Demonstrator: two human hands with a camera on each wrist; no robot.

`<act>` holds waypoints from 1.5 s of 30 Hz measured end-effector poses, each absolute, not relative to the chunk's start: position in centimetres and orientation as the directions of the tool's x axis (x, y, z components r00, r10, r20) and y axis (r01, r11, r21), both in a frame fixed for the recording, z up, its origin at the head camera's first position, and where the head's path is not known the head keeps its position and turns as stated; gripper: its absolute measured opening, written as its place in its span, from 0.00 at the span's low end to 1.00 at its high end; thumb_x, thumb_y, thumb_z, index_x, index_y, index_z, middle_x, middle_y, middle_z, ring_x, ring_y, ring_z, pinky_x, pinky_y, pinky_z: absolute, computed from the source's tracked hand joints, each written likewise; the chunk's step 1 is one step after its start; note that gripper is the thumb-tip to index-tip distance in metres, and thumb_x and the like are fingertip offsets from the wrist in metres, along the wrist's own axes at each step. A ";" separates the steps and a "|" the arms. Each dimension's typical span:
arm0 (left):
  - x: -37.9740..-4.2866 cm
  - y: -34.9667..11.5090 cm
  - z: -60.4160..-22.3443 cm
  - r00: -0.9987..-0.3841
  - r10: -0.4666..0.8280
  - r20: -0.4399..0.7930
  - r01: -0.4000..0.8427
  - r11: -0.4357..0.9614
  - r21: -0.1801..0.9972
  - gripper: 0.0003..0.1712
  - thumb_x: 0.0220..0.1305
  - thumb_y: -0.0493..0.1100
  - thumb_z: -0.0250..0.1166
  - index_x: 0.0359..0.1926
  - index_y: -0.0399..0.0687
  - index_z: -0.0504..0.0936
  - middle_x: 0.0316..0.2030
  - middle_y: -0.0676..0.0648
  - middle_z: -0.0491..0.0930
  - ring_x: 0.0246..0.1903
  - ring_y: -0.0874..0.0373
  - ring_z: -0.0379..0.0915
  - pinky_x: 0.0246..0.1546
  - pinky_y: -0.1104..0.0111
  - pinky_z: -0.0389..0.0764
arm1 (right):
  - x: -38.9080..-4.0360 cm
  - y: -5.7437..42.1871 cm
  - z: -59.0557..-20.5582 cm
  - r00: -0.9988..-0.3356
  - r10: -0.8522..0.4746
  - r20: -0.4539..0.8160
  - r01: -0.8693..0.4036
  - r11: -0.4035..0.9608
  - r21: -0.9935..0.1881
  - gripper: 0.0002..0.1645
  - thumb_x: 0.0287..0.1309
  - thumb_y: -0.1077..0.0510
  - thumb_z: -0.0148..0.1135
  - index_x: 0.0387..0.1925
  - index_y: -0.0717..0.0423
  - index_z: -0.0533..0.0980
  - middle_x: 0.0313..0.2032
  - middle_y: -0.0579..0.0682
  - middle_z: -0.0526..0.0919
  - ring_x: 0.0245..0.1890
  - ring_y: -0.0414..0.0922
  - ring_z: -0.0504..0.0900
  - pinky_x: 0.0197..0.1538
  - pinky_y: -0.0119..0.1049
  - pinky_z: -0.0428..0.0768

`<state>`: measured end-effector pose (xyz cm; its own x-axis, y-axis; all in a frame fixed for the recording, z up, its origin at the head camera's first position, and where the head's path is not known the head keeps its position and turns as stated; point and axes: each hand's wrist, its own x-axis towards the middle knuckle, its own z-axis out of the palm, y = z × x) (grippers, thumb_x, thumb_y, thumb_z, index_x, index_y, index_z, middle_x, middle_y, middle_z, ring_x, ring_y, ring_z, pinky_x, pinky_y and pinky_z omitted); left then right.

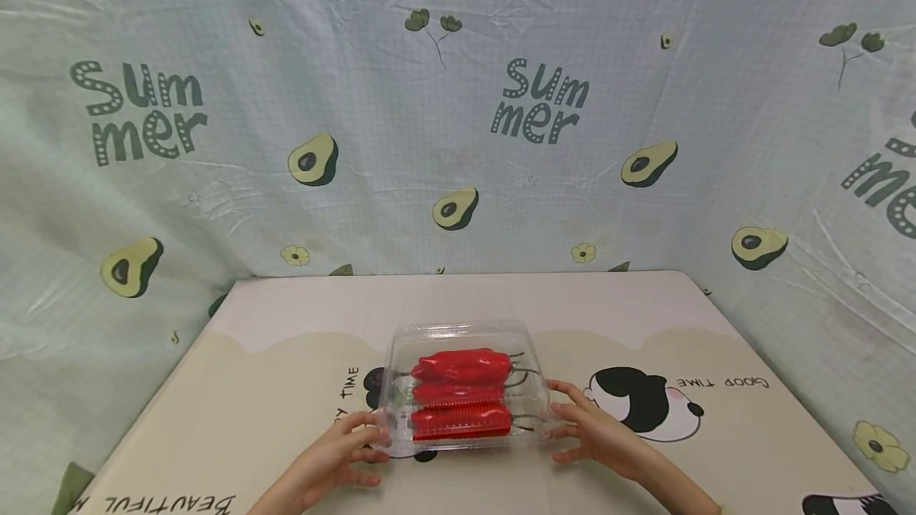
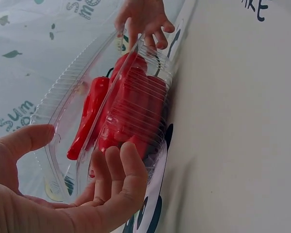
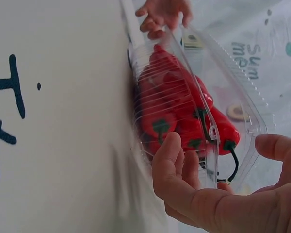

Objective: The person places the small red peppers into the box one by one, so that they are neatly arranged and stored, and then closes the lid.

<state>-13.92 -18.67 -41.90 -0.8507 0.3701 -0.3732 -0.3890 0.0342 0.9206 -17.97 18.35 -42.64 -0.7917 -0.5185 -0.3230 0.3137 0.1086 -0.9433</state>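
Observation:
A clear plastic clamshell box (image 1: 458, 331) lies on the table with several red chili peppers (image 1: 463, 368) inside, their green stems showing. Both wrist views show its lid (image 3: 242, 82) tilted, with a gap between lid and base at the near side. My left hand (image 1: 342, 455) holds the box's near left corner, its thumb (image 2: 36, 136) at the lid's edge and its curled fingers by the base. At the near right corner, my right hand (image 1: 597, 431) holds it likewise, thumb (image 3: 276, 146) on the lid's rim and fingers bent against the base.
The table (image 1: 300, 300) wears a cream cover printed with a black-and-white cartoon dog (image 1: 647, 404) and lettering. Behind and at both sides hangs a pale curtain (image 1: 372, 102) with avocado prints, close along the table's edges.

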 end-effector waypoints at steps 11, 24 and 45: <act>-13.7 -18.5 -42.1 -0.850 0.377 -0.367 -0.376 0.054 0.925 0.14 0.61 0.49 0.54 0.41 0.44 0.67 0.36 0.49 0.74 0.34 0.60 0.75 0.32 0.64 0.80 | -17.8 18.5 -42.9 -0.794 -0.512 -0.326 0.319 0.105 -0.942 0.36 0.64 0.48 0.44 0.66 0.50 0.41 0.53 0.57 0.61 0.42 0.45 0.73 0.42 0.44 0.77; -13.7 -18.6 -42.2 -0.859 0.390 -0.331 -0.329 0.072 0.941 0.07 0.61 0.45 0.54 0.35 0.46 0.69 0.34 0.49 0.75 0.33 0.61 0.75 0.30 0.67 0.80 | -17.7 18.7 -43.4 -0.788 -0.540 -0.296 0.291 0.096 -0.952 0.32 0.63 0.50 0.47 0.60 0.64 0.52 0.43 0.51 0.71 0.40 0.44 0.76 0.41 0.41 0.79; -14.1 -18.5 -42.3 -0.850 0.365 -0.379 -0.368 0.102 0.924 0.04 0.61 0.44 0.55 0.32 0.48 0.73 0.29 0.50 0.77 0.29 0.63 0.75 0.28 0.68 0.80 | -17.2 18.3 -43.3 -0.786 -0.565 -0.250 0.223 0.117 -0.968 0.25 0.61 0.51 0.50 0.51 0.62 0.57 0.36 0.49 0.75 0.39 0.45 0.79 0.37 0.38 0.80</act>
<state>-14.14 -18.49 -42.25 -0.8502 0.3650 -0.3794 -0.3685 0.1021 0.9240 -17.22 18.28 -43.29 -0.7865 -0.5649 -0.2497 0.2232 0.1170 -0.9677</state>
